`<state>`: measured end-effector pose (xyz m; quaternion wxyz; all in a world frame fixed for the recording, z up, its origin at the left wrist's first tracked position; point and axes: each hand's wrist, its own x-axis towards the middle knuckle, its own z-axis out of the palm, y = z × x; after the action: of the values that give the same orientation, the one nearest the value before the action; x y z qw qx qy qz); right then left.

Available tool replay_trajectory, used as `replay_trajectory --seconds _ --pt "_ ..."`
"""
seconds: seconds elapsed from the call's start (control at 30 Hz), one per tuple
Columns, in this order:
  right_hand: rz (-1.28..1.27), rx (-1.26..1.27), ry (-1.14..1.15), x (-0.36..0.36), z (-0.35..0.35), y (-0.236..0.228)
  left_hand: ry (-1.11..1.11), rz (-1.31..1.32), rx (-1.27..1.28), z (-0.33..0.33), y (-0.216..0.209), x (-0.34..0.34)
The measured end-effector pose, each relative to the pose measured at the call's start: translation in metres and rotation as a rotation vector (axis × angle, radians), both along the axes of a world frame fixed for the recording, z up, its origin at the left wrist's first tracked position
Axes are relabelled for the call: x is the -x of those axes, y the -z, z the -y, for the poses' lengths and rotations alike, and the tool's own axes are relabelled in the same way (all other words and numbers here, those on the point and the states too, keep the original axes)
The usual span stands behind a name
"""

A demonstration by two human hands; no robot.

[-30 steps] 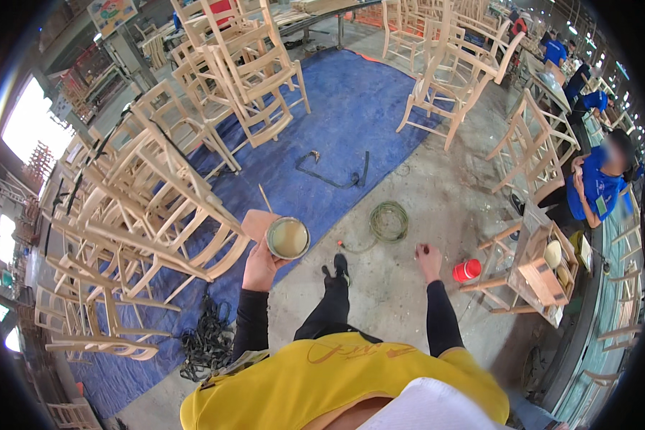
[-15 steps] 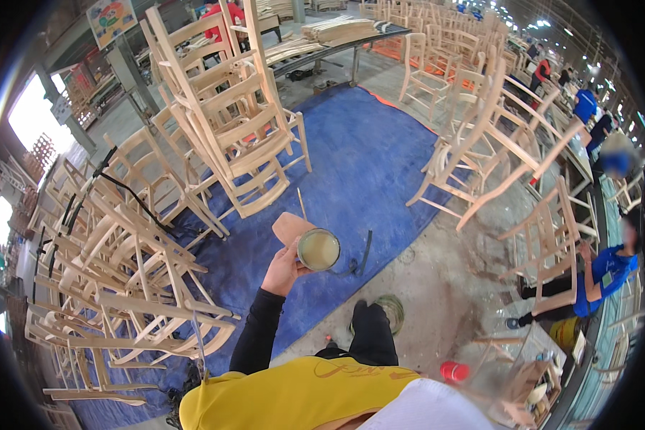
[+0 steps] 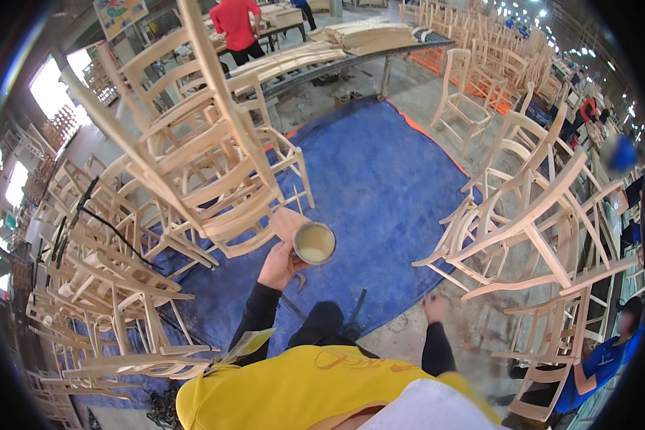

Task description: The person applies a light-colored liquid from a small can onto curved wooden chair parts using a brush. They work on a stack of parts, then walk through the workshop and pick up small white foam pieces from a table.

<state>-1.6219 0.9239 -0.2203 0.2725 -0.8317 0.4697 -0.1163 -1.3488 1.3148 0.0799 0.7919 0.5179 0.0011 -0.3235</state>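
Observation:
My left hand [image 3: 274,268] is wrapped round a cup [image 3: 314,244] of cloudy, pale yellowish liquid, held upright above the blue sheet [image 3: 380,179]. Behind the cup, a flat pinkish-tan piece [image 3: 287,223] sticks out from the same hand; its kind is unclear. Past it shows a thin stick [image 3: 297,198], close to a tall stack of wooden chairs [image 3: 229,183]. Lower down on the right, my right hand [image 3: 434,308] hangs over the sheet's edge, apart from the chairs. It is blurred, so its fingers cannot be made out.
More wooden chairs crowd the left [image 3: 115,308], and others lean together on the right [image 3: 530,229]. A table with wooden strips [image 3: 365,37] stands at the far side. A person in blue [image 3: 595,376] handles a chair at the lower right; a person in red [image 3: 236,25] is far back.
I have moved forward over the blue sheet, nearer the tall chair stack. My right hand has come into view. The cup stays in my left hand.

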Motion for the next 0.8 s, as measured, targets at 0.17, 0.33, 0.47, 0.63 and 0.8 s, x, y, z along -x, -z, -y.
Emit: replay_trajectory --seconds 0.17,0.33,0.47,0.63,0.8 --pt "0.345 -0.134 -0.071 -0.201 0.123 -0.063 -0.032 -0.014 -0.023 0.103 0.013 -0.111" --pt "0.235 -0.107 -0.081 -0.298 0.208 -0.049 -0.013 0.014 0.000 0.207 0.024 -0.256" --pt "-0.085 -0.172 0.121 -0.284 0.259 -0.006 0.011 0.012 -0.011 0.303 0.004 -0.381" --pt "0.111 -0.480 0.523 -0.294 0.306 0.050 0.026 0.064 0.036 0.410 0.001 -0.532" --pt "0.012 -0.575 0.668 -0.393 0.353 0.041 0.024 0.043 -0.023 0.523 0.002 -0.658"
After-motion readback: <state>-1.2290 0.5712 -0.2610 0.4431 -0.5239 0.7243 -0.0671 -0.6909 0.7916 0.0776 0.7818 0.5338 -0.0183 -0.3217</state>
